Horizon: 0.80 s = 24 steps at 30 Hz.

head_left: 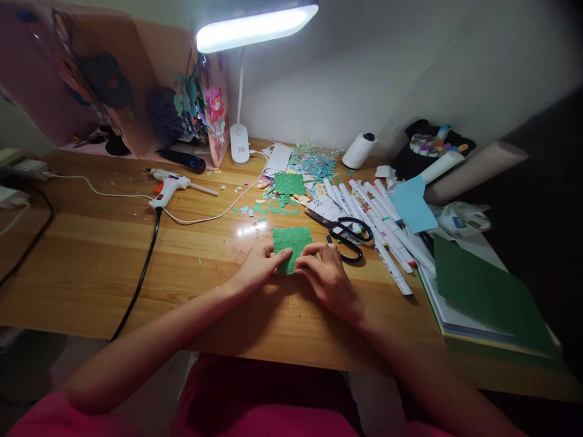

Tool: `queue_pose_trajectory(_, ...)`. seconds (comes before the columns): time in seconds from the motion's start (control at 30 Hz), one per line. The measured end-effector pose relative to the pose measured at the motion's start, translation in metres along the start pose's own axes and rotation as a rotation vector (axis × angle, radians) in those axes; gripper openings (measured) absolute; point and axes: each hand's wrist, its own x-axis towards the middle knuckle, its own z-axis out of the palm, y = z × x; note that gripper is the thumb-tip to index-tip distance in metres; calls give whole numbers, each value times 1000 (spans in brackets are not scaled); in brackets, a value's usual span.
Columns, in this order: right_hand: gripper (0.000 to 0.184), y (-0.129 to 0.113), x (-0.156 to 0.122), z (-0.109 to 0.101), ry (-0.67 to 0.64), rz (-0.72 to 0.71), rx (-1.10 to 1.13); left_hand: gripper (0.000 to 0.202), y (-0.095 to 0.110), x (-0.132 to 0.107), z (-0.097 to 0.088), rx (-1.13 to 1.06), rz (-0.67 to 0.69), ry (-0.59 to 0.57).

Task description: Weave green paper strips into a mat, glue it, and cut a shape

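Note:
A small green woven-looking paper square (294, 239) is held up over the wooden desk, between both hands. My left hand (264, 262) grips its left side, thumb lying across the front. At the lower right edge, my right hand (325, 273) has its thumb and fingers pinched together, touching the square. A dark, thin tip shows just behind the right fingers; I cannot tell what it belongs to. Black-handled scissors (348, 230) lie right behind my right hand. Farther back, a second green square (290, 184) rests among paper scraps (314, 161).
A white glue gun (168, 187) with a black cord is on the left. Several white markers (387, 237) lie to the right, beside a stack of paper topped by a dark green sheet (487, 291). A lit desk lamp (255, 29) hangs above; a thread spool (359, 150) stands near the wall.

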Motion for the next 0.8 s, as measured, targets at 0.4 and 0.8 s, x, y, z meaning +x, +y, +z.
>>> queue_pose_trajectory(0.4,9,-5,0,-11,-69,-13,246,41,-1,4,-6,-7,22,106)
queue_pose_trajectory(0.8,58,22,2,3,13,728,937,38,12,-15,-8,54,129,-91)
